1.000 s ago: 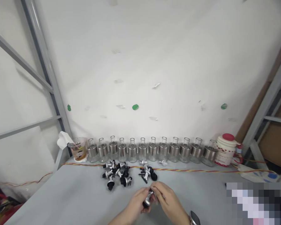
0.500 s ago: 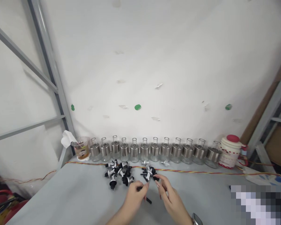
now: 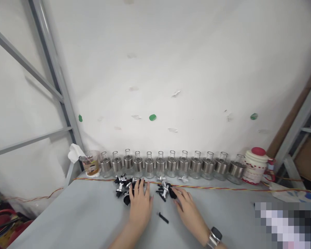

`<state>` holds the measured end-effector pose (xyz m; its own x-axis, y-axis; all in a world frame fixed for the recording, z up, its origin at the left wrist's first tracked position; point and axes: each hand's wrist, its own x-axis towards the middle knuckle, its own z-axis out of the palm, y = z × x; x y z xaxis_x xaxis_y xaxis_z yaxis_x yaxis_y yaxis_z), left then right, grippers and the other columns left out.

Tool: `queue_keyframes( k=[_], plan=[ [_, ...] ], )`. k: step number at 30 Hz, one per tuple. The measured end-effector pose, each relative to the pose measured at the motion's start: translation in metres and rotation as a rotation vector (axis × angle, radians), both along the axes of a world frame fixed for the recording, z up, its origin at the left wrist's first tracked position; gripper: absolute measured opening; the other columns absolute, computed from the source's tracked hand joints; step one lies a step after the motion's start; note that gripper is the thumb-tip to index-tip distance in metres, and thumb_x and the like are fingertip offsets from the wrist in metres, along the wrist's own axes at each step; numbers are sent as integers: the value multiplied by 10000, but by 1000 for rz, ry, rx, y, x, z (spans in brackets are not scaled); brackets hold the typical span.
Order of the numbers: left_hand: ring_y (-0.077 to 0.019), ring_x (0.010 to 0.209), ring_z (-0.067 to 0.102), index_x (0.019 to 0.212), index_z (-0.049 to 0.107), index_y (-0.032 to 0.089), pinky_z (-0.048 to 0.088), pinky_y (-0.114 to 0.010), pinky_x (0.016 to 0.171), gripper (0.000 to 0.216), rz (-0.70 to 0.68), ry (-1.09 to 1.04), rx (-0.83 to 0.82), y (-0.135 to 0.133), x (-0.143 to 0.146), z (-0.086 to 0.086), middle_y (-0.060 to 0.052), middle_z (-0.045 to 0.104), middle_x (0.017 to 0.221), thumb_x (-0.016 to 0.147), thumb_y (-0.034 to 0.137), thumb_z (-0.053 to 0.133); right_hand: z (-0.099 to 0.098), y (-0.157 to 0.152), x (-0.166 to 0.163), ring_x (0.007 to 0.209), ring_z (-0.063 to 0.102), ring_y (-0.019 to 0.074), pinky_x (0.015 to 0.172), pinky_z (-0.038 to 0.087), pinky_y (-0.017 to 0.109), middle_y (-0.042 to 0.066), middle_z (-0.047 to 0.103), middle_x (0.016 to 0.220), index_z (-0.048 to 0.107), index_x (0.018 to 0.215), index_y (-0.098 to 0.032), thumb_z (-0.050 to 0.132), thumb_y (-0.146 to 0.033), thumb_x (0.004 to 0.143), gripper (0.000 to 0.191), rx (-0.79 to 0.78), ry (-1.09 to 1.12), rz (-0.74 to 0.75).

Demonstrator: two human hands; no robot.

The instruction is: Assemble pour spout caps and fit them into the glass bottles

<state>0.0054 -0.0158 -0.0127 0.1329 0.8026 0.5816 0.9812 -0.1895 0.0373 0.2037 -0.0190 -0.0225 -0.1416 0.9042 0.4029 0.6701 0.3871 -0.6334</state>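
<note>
My left hand [image 3: 140, 205] is open, palm down, its fingers spread over a pile of silver-and-black bottle pourers [image 3: 120, 188], partly hiding them. Beside a second small group my right hand [image 3: 189, 209] has its fingers stretched out, thumb apart. Its fingertips touch or nearly touch the black end of a pourer [image 3: 166, 189]; which of the two, I cannot tell. Short black sticks lie by this group, and a single black stick [image 3: 163, 218] rests between my hands on the grey table [image 3: 88, 214].
A row of glass bottles [image 3: 149, 165] with metal bands stands along the wall. At its left end is a cup of brown drink [image 3: 90, 166], at its right a cream mug with a red lid [image 3: 255, 167]. A twisted red-yellow wire [image 3: 209, 187] crosses the table.
My left hand has let go of a black piece and moved left and forward onto the pile, fingers spreading. The right hand has shifted slightly and its fingers have flattened out.
</note>
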Motion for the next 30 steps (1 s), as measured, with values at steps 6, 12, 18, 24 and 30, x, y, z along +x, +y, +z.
queue_keyframes(
  k=[6, 12, 18, 24, 30],
  plan=[
    [-246, 1190, 347, 1238, 413, 242, 341, -434, 934, 447, -312, -51, -213, -8, 21, 4, -54, 433, 1301, 804, 138, 414, -3, 8, 1, 859, 516, 210, 793, 408, 346, 46, 551, 870, 546, 838, -207, 469, -133, 728, 153, -58, 27, 14],
    [-247, 1276, 204, 1343, 207, 278, 254, -480, 988, 657, -477, -68, -408, 0, 31, -4, -12, 341, 1375, 754, 27, 356, -15, 10, 1, 803, 538, 192, 750, 429, 328, 43, 552, 841, 490, 918, -192, 442, -142, 726, 204, -87, 215, -33],
    [-214, 1036, 462, 1159, 481, 141, 369, -362, 921, 464, -408, -437, -399, 4, 31, -14, -109, 478, 1093, 701, 65, 477, -10, 9, -2, 743, 553, 188, 691, 444, 316, 47, 577, 836, 560, 813, -195, 473, -256, 750, 123, -135, 353, -4],
    [-184, 973, 515, 958, 572, 151, 410, -339, 884, 350, -396, -646, -334, 8, 29, -21, -84, 475, 1037, 666, -3, 457, -6, 7, -8, 616, 554, 172, 599, 449, 302, 31, 613, 725, 584, 831, -177, 529, -332, 719, 199, -265, 526, 33],
    [-168, 943, 538, 994, 556, 233, 427, -330, 854, 307, -492, -697, -331, -1, 27, -9, -36, 555, 1014, 746, 77, 466, 4, 2, -8, 603, 554, 167, 596, 458, 297, 22, 620, 689, 611, 831, -174, 573, -390, 706, 252, -238, 722, 59]
  ],
)
